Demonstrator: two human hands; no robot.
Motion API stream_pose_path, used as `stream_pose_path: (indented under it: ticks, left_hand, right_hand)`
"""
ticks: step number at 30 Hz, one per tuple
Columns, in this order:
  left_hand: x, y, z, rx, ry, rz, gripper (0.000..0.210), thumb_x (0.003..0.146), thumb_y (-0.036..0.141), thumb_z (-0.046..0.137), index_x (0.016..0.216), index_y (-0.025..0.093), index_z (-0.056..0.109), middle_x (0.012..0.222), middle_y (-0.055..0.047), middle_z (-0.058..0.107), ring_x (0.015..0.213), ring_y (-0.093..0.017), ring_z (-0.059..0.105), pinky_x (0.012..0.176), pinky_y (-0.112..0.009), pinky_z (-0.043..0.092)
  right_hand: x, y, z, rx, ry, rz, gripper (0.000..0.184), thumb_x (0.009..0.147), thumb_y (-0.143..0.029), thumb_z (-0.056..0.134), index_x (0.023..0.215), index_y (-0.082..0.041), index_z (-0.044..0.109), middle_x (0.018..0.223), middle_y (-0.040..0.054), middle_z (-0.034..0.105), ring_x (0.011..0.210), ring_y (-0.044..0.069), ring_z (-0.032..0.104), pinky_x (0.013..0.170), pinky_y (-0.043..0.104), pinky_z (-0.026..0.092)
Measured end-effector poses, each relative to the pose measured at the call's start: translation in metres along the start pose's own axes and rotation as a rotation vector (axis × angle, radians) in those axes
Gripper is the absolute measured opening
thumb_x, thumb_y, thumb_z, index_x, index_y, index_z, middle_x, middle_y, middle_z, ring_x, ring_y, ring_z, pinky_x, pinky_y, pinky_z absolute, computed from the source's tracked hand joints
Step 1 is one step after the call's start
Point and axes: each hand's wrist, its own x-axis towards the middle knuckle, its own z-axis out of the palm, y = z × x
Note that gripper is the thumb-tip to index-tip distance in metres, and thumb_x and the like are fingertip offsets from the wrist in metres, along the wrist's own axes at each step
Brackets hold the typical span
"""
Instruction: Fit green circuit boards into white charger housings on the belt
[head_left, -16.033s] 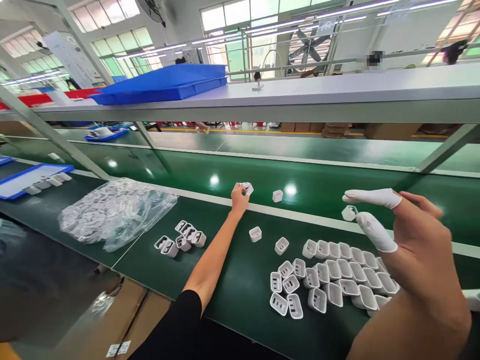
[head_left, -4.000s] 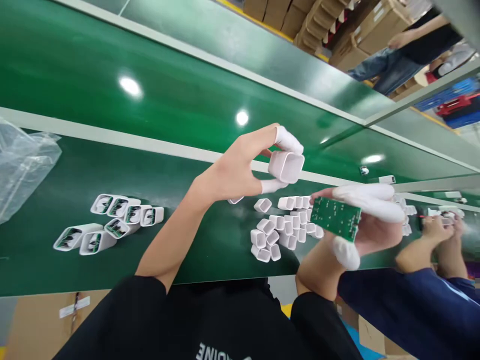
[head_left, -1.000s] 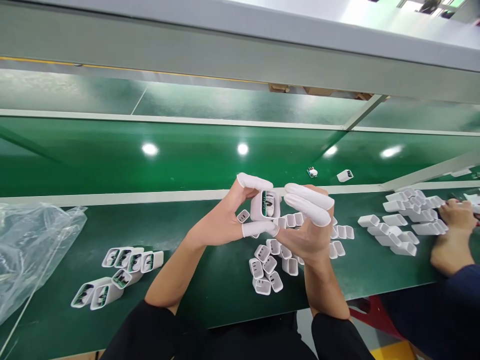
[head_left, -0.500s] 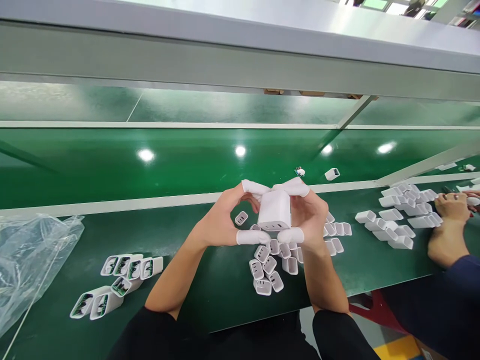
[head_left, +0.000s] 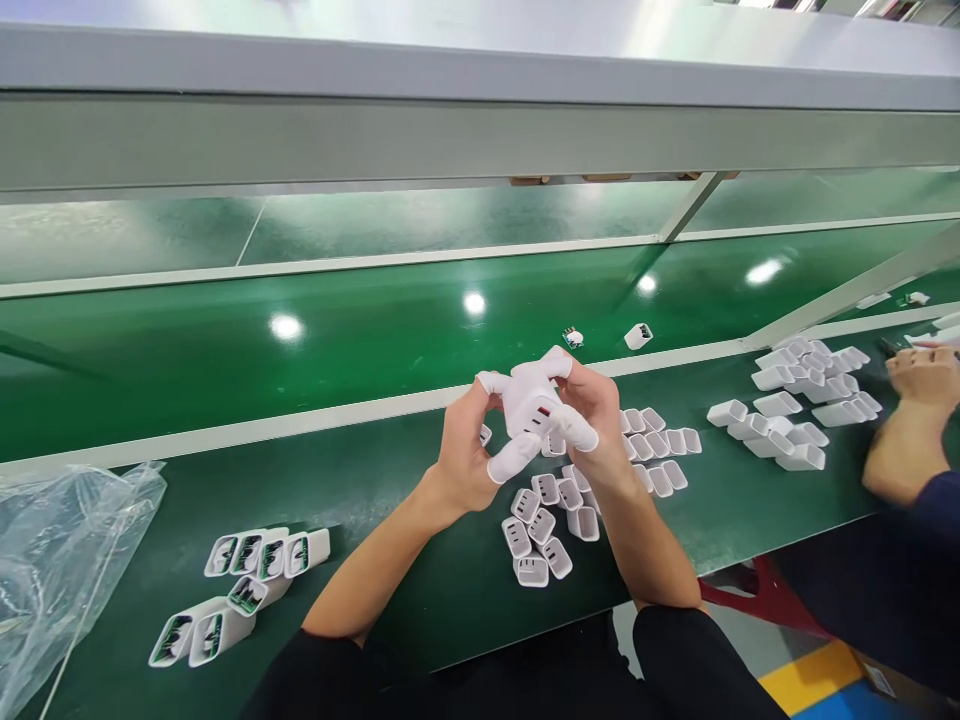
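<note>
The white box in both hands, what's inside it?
The white box shows its outer walls and slotted end. Its inside is covered, so I can't tell what's there.

The white, rounded box-shaped housing (head_left: 529,390) looks like smooth plastic with a soft, nearly matt finish; the white finger cots (head_left: 514,457) on it look thin, matt and faintly wrinkled. The broad green belt-like strip (head_left: 375,340) is glossy, throwing back bright spots of light, while the dark green bench (head_left: 375,480) has a duller sheen. The clear plastic bag (head_left: 67,560) is shiny and crinkled, the black sleeve (head_left: 690,640) matt cloth.
</note>
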Motion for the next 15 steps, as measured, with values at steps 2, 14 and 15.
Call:
stream_pose_path:
  ticks: [2, 14, 15]
  left_hand:
    - [-0.005, -0.003, 0.005, 0.007, 0.015, -0.01, 0.033, 0.104, 0.055, 0.076, 0.109, 0.025, 0.063, 0.091, -0.001, 0.067, 0.076, -0.017, 0.061, 0.074, -0.034, 0.056]
    - [0.0, 0.003, 0.011, -0.135, 0.103, -0.243, 0.041, 0.099, 0.059, 0.085, 0.107, 0.025, 0.064, 0.088, 0.002, 0.071, 0.073, -0.016, 0.071, 0.073, -0.033, 0.061]
    - [0.001, 0.004, 0.012, -0.147, 0.114, -0.242, 0.042, 0.098, 0.058, 0.087, 0.108, 0.024, 0.065, 0.092, 0.0, 0.074, 0.075, -0.016, 0.074, 0.073, -0.034, 0.063]
  right_hand:
    - [0.0, -0.002, 0.002, 0.028, 0.015, 0.004, 0.044, 0.088, -0.067, 0.092, 0.087, -0.027, 0.075, 0.083, -0.001, 0.051, 0.081, 0.02, 0.046, 0.078, 0.038, 0.04]
    - [0.01, 0.005, 0.009, 0.16, -0.002, 0.12, 0.047, 0.094, -0.073, 0.086, 0.09, -0.027, 0.081, 0.081, -0.0001, 0.066, 0.066, 0.016, 0.054, 0.061, 0.034, 0.051]
    - [0.01, 0.006, 0.009, 0.144, -0.003, 0.111, 0.05, 0.094, -0.076, 0.085, 0.092, -0.027, 0.082, 0.082, 0.0003, 0.067, 0.066, 0.016, 0.055, 0.061, 0.034, 0.051]
